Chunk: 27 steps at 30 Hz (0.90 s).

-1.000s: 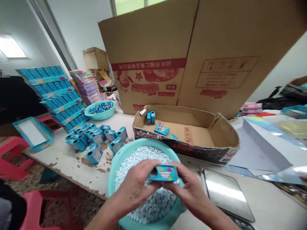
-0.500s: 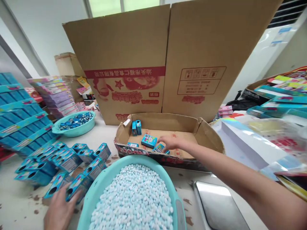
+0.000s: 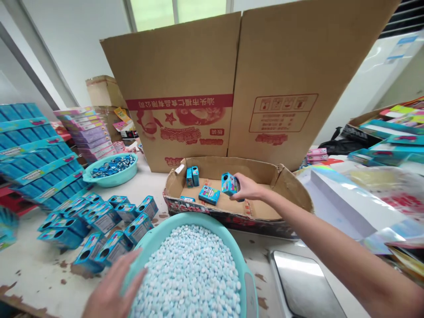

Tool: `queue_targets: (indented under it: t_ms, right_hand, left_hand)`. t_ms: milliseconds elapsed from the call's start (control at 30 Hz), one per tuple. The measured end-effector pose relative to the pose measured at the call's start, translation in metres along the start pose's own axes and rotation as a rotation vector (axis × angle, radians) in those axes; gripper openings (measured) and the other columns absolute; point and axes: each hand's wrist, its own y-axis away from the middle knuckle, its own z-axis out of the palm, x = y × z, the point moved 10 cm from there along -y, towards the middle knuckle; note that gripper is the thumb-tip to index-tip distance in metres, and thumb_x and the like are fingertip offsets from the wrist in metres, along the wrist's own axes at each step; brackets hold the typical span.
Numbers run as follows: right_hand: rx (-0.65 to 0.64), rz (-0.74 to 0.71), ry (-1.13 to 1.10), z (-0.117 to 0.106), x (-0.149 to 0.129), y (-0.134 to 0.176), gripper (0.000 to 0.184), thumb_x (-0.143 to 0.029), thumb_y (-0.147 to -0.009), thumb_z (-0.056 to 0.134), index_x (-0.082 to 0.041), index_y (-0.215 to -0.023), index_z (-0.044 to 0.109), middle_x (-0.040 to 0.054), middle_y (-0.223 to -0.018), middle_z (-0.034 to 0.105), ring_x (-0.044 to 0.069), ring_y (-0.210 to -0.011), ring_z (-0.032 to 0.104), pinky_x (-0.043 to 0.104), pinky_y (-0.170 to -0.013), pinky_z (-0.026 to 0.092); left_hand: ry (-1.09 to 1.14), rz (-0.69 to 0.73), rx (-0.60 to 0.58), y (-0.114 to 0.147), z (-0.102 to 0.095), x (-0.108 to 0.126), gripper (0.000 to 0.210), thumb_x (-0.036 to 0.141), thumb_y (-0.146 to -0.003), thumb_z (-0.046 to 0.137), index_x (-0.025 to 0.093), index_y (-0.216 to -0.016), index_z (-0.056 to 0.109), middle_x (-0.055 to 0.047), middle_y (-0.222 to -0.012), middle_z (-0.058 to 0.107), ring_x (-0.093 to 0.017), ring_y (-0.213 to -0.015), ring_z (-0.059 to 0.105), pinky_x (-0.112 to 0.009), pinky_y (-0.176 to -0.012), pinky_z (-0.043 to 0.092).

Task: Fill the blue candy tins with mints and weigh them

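Observation:
My right hand grips a small blue box with a round hole in its top, held just above the low cardboard tray. Another blue box lies flat in that tray, and two more stand at its left end. My left hand, slightly blurred, hovers over the left rim of a turquoise basin with its fingers apart and nothing in them. Pale blue and white candies fill the basin. Several blue boxes with holes in their tops stand on the table left of it.
A scale with a metal plate sits right of the basin. Behind the tray rises a large cardboard sheet. Stacked blue display trays and a turquoise bowl of blue-silver pieces are at left. Plastic packaging lies at right.
My right hand has lifted a blue box up from the tray floor. My left hand has left the standing boxes and moved right to the basin's rim.

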Motion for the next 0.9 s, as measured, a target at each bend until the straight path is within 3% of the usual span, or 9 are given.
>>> queue_targets:
  t_ms: [67, 167, 333, 433, 500, 600, 667, 767, 900]
  right_hand:
    - [0.045, -0.073, -0.238, -0.025, -0.026, 0.031, 0.061, -0.030, -0.051, 0.081, -0.019, -0.105, 0.055, 0.0026, -0.088, 0.064, 0.020, -0.076, 0.060, 0.030, -0.067, 0.050]
    - [-0.021, -0.128, -0.586, -0.029, -0.057, 0.092, 0.068, -0.030, -0.056, 0.080, -0.022, -0.117, 0.051, 0.0048, -0.108, 0.063, 0.023, -0.094, 0.061, 0.034, -0.080, 0.051]
    - [-0.061, 0.019, -1.081, 0.008, -0.056, 0.184, 0.063, -0.039, -0.059, 0.078, -0.021, -0.117, 0.057, 0.0106, -0.114, 0.064, 0.033, -0.107, 0.059, 0.047, -0.091, 0.047]
    - [-0.043, 0.112, -1.421, 0.036, -0.051, 0.215, 0.055, -0.050, -0.070, 0.067, -0.022, -0.117, 0.060, 0.0118, -0.117, 0.064, 0.034, -0.114, 0.056, 0.050, -0.096, 0.043]
    - [-0.055, 0.199, -1.529, 0.057, -0.053, 0.224, 0.054, -0.054, -0.073, 0.064, -0.023, -0.117, 0.060, 0.0110, -0.115, 0.065, 0.033, -0.112, 0.058, 0.050, -0.095, 0.044]
    - [-0.054, 0.320, -1.467, 0.081, -0.059, 0.224, 0.046, -0.050, -0.072, 0.070, -0.021, -0.108, 0.063, 0.0089, -0.108, 0.069, 0.031, -0.100, 0.063, 0.047, -0.090, 0.048]
    - [-0.045, 0.297, -1.360, 0.086, -0.069, 0.218, 0.038, -0.044, -0.073, 0.073, -0.020, -0.100, 0.064, 0.0069, -0.102, 0.070, 0.026, -0.093, 0.064, 0.041, -0.085, 0.050]
    - [0.002, 0.177, -1.182, 0.079, -0.083, 0.210, 0.037, -0.041, -0.073, 0.075, -0.021, -0.102, 0.063, 0.0031, -0.099, 0.069, 0.021, -0.090, 0.062, 0.033, -0.083, 0.049]
    - [0.067, 0.108, -0.951, 0.074, -0.090, 0.206, 0.037, -0.042, -0.074, 0.073, -0.022, -0.104, 0.062, 0.0011, -0.096, 0.067, 0.020, -0.087, 0.059, 0.031, -0.079, 0.047]
  left_hand:
    - [0.014, 0.058, -0.154, 0.007, 0.031, 0.024, 0.052, 0.048, -0.081, 0.051, 0.027, -0.128, 0.055, -0.004, -0.131, 0.058, -0.025, -0.117, 0.056, -0.035, -0.098, 0.048]
    - [-0.092, 0.012, -0.385, 0.019, 0.071, 0.043, 0.067, 0.053, -0.079, 0.051, 0.016, -0.135, 0.050, -0.015, -0.138, 0.049, -0.034, -0.128, 0.045, -0.047, -0.104, 0.040]
    - [-0.301, -0.103, -0.557, 0.028, 0.086, 0.074, 0.070, 0.056, -0.083, 0.039, 0.013, -0.139, 0.044, -0.022, -0.139, 0.044, -0.044, -0.132, 0.033, -0.061, -0.101, 0.028]
    - [-0.186, -0.171, -0.608, 0.027, 0.096, 0.095, 0.071, 0.061, -0.083, 0.037, 0.015, -0.137, 0.044, -0.021, -0.133, 0.048, -0.041, -0.127, 0.039, -0.055, -0.099, 0.032]
    - [-0.051, -0.212, -0.607, 0.024, 0.108, 0.107, 0.068, 0.062, -0.083, 0.038, 0.015, -0.131, 0.047, -0.020, -0.125, 0.052, -0.036, -0.122, 0.044, -0.047, -0.098, 0.035]
    - [0.123, -0.224, -0.535, 0.013, 0.122, 0.121, 0.050, 0.053, -0.082, 0.046, 0.017, -0.115, 0.055, -0.015, -0.108, 0.061, -0.031, -0.106, 0.055, -0.039, -0.090, 0.040]
    - [0.297, -0.273, -0.462, 0.005, 0.126, 0.123, 0.036, 0.048, -0.078, 0.055, 0.019, -0.099, 0.060, -0.011, -0.094, 0.064, -0.028, -0.094, 0.059, -0.037, -0.082, 0.042]
    - [0.753, -0.507, -0.366, 0.000, 0.125, 0.111, 0.031, 0.046, -0.069, 0.066, 0.019, -0.083, 0.059, -0.006, -0.078, 0.063, -0.020, -0.072, 0.060, -0.028, -0.064, 0.044]
    - [1.237, -0.766, -0.331, -0.004, 0.105, 0.110, 0.038, 0.046, -0.064, 0.073, 0.020, -0.083, 0.052, 0.003, -0.062, 0.053, -0.008, -0.044, 0.045, -0.018, -0.040, 0.028]
